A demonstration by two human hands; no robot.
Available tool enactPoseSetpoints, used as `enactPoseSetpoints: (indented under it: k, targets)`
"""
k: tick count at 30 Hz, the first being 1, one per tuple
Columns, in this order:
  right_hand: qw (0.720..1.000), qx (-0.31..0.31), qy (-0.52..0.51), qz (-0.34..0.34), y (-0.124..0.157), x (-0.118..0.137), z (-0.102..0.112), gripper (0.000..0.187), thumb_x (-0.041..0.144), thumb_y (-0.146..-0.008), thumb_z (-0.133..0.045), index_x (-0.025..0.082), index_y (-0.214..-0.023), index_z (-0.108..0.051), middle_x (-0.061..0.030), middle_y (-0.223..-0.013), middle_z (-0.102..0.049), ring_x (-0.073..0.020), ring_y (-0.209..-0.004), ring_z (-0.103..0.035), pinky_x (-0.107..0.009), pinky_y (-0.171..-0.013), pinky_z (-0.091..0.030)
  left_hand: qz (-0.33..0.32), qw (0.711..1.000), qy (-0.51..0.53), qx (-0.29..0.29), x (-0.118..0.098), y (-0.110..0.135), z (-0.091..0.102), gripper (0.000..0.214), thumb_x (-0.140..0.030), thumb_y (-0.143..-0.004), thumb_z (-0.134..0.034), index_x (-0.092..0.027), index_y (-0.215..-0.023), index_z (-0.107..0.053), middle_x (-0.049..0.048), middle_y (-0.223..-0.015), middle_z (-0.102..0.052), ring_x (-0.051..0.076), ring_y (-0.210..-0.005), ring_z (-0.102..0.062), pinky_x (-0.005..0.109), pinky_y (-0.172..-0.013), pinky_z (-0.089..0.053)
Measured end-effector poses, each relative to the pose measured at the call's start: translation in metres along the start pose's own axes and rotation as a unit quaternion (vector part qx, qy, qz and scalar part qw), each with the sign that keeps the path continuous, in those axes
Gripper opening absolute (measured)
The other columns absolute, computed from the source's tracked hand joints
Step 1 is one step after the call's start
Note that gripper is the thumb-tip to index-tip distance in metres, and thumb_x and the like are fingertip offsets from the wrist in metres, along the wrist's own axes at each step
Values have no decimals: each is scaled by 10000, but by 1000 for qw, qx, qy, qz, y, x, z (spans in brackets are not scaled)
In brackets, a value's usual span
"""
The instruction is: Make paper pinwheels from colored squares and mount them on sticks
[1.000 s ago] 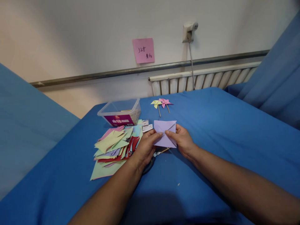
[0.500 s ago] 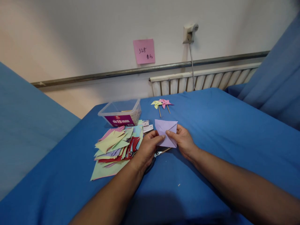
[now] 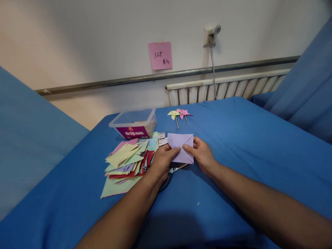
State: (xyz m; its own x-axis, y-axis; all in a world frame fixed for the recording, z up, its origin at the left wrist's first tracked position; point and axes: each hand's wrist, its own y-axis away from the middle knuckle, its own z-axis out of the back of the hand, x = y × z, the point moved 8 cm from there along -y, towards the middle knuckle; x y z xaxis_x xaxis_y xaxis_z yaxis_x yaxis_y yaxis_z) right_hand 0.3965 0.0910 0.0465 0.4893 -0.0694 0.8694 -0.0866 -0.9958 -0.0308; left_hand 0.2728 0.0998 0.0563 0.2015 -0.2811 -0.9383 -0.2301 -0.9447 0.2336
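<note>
Wall [image 3: 103, 31], pale and broad, stands beyond both grips, and below it the bench [image 3: 246, 145], covered in blue cloth, spreads out under and around them. Blue fabric [image 3: 26, 138] rises at the far left of the grips, with more at the far right. Past the grips, low against the wall, is a white radiator [image 3: 220, 90]; a long metal rail [image 3: 116, 83] runs across above it. Left of the left grip lies a loose pile of coloured paper [image 3: 127, 160] — green, yellow, pink, red, purple — and behind that pile sits a clear tub [image 3: 132, 121] with a purple label. The left grip [image 3: 163, 160] and right grip [image 3: 203, 155] are both closed on one lilac paper square [image 3: 177, 140], thumbs on top near its middle; the square is between them, with diagonal lines running in from its right corners. Ahead of the grips, a pink note [image 3: 160, 56] with handwriting is on the wall. Scissors [image 3: 169, 177] lie beside the left grip, partly hidden by it. Two pinwheels on sticks [image 3: 183, 114], one yellow and one pink, rest beyond the square — and nearer the wearer than the grips lies a tiny pale scrap [image 3: 198, 203].
</note>
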Motion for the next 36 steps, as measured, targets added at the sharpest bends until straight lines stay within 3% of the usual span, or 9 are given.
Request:
enactPoseSetpoints:
  k: [5, 10, 15, 22, 27, 36]
  targets:
    - [982, -37, 147, 110, -2, 15, 11, 555, 259, -654, -737, 245, -1147, -483, -82, -1217, -564, -201, -952, -604, -345, -745, -521, 5, 999, 27, -39, -11, -3, 11, 260, -162, -612, -736, -97, -861, -701, 77, -731, -715, 162, -599, -631, 266, -621, -496]
    - [916, 4, 327, 231, 12, 36, -2, 694, 174, -692, -685, 307, -1314, -407, -80, -1356, -435, -225, -1129, -526, -387, -857, -489, 13, 997, 55, -61, -19, -1, 16, 164, -113, -596, -730, -105, -753, -683, 36, -635, -680, 136, -557, -608, 230, -555, -485]
    - [857, 80, 399, 317, 28, 55, -24, 340, 142, -758, -629, 298, -1060, -629, -34, -1405, -362, -242, -1283, -400, -443, -1044, -376, 20, 997, 62, -49, -20, 2, 12, 167, -113, -585, -734, -103, -744, -682, 35, -648, -680, 133, -550, -599, 239, -554, -488]
    - [864, 107, 398, 288, 23, 50, -24, 121, 233, -786, -674, 280, -894, -703, -30, -1387, -412, -253, -1281, -415, -453, -1050, -367, 18, 999, 45, -12, -17, 3, 5, 211, -167, -567, -751, -107, -762, -699, 46, -663, -687, 135, -580, -601, 238, -595, -460]
    - [876, 100, 381, 279, 21, 48, -23, 73, 287, -781, -695, 278, -853, -707, -30, -1359, -450, -242, -1263, -433, -456, -1075, -335, 10, 1000, 16, -4, -14, 3, 1, 277, -197, -550, -747, -99, -807, -710, 56, -680, -689, 125, -553, -571, 231, -556, -418]
    - [864, 56, 410, 288, 22, 51, -21, 34, 234, -779, -659, 223, -754, -638, -69, -1185, -538, -232, -1154, -492, -423, -1000, -378, 0, 1000, 8, -17, -10, 3, -1, 219, -170, -547, -725, -114, -759, -716, 27, -634, -663, 93, -516, -524, 212, -531, -382]
